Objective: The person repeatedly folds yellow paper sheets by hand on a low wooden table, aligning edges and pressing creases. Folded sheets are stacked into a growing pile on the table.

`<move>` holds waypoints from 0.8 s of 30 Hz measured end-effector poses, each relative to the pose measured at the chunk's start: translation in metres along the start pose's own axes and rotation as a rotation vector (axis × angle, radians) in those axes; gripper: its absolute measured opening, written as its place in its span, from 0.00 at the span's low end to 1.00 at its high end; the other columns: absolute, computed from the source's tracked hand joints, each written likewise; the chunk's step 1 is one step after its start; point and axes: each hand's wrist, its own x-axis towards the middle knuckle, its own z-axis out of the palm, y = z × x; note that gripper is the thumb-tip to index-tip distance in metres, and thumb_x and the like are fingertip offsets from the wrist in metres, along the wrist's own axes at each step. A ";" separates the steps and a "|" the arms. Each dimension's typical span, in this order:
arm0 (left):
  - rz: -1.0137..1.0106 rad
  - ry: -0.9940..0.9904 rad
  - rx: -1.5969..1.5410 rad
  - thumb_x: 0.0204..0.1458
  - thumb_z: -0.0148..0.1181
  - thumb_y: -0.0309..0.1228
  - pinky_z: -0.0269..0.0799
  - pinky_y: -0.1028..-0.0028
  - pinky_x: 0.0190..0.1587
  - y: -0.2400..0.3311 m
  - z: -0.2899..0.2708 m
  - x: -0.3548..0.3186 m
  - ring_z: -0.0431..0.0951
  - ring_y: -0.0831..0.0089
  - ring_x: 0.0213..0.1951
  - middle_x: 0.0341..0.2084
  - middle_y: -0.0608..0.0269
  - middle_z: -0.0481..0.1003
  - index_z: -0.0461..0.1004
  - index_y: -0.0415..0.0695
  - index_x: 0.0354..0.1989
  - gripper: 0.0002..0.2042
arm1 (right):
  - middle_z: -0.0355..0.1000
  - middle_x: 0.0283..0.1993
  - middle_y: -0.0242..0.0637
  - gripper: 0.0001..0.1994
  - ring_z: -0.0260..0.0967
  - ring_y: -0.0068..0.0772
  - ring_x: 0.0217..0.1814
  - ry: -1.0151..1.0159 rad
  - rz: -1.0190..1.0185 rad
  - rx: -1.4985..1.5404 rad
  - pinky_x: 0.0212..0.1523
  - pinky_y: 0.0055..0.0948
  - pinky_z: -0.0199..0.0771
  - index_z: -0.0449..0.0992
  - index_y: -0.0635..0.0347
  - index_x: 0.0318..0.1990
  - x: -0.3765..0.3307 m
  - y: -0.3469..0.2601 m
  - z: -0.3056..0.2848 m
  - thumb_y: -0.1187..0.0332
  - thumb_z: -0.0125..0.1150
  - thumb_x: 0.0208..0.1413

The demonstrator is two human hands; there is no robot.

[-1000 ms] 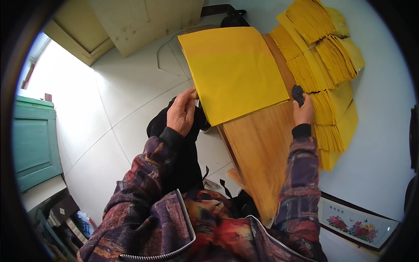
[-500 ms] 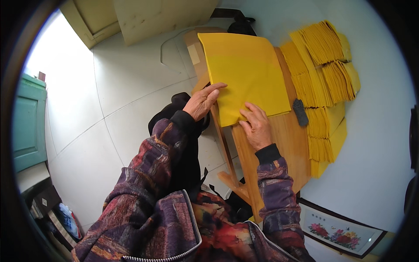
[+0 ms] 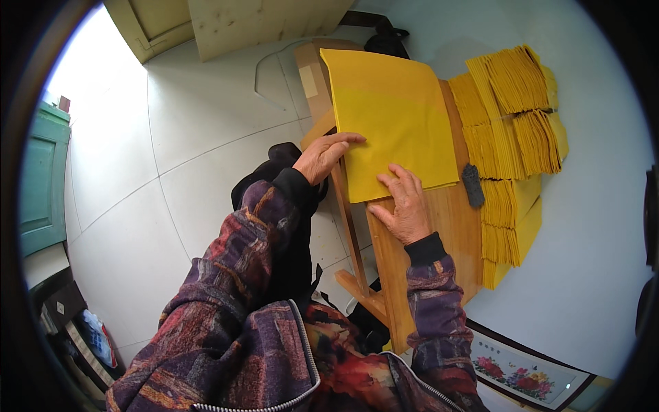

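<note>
Yellow felt-like sheets [image 3: 398, 117] lie flat in a thin pile on a wooden table [image 3: 439, 240]. At the pile's left edge, my left hand [image 3: 324, 156] rests with its fingers stretched over the top sheet; the underside of this hand is hidden. My right hand [image 3: 406, 202] is at the near edge with fingers spread. Its fingertips touch the top sheet, while the thumb is apart from them, over the bare wood just in front of the pile. Neither hand grips anything.
Several bundles of folded yellow sheets [image 3: 518, 89] are heaped along the table's right side by the wall. A dark grey pad [image 3: 473, 185] lies between them and the pile. A cardboard box [image 3: 312, 81] stands beyond the table's left edge. A framed flower picture [image 3: 525, 367] is at lower right.
My right thumb has moved off the sheets' near edge and away from the fingers. The small buckle in the sheet there has flattened. My left hand stays at the left edge.
</note>
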 end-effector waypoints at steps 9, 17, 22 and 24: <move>-0.146 -0.211 -0.138 0.45 0.40 0.26 0.64 0.76 0.48 0.001 -0.003 0.003 0.69 0.70 0.41 0.41 0.56 0.73 0.73 0.35 0.46 0.20 | 0.61 0.58 0.46 0.25 0.57 0.51 0.60 -0.051 0.022 0.016 0.60 0.42 0.60 0.70 0.61 0.49 -0.011 0.000 -0.006 0.66 0.70 0.40; -0.190 -0.206 -0.270 0.46 0.46 0.23 0.66 0.76 0.51 0.007 0.002 0.002 0.73 0.71 0.45 0.42 0.56 0.74 0.71 0.33 0.50 0.20 | 0.61 0.58 0.46 0.25 0.56 0.50 0.61 0.018 0.066 -0.020 0.60 0.44 0.58 0.70 0.60 0.49 -0.025 -0.017 0.003 0.66 0.69 0.40; -0.280 -0.199 -0.425 0.47 0.52 0.22 0.69 0.78 0.44 0.003 0.003 0.001 0.75 0.74 0.39 0.40 0.58 0.75 0.69 0.33 0.52 0.20 | 0.63 0.58 0.46 0.21 0.58 0.50 0.60 0.111 0.095 -0.009 0.59 0.44 0.59 0.71 0.59 0.47 -0.023 -0.021 0.014 0.67 0.67 0.43; -0.214 -0.188 -0.372 0.48 0.52 0.23 0.70 0.79 0.42 0.001 0.005 0.001 0.75 0.75 0.36 0.39 0.59 0.75 0.69 0.35 0.52 0.19 | 0.65 0.56 0.45 0.18 0.59 0.50 0.60 0.128 0.084 -0.003 0.58 0.45 0.60 0.73 0.59 0.44 -0.023 -0.019 0.014 0.69 0.66 0.43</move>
